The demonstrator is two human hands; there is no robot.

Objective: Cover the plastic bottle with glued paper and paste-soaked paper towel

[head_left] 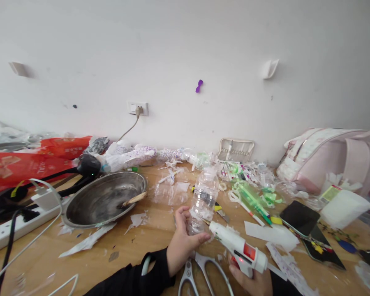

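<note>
My left hand is closed around the lower part of a clear plastic bottle, which stands tilted slightly to the right. In my right hand is a white hot glue gun with an orange-red part and a small red light glowing on it. A glue stick pokes out of its rear. The gun's nozzle points at the bottle's lower side, close to my left thumb; whether it touches the plastic I cannot tell. Below my hands lies a pair of scissors with grey handles, its blades partly hidden.
A metal basin with a wooden-handled brush stands left, beside a power strip and cables. Plastic and paper scraps litter the back. A green plastic piece, a phone, a white cup and a pink bag are right.
</note>
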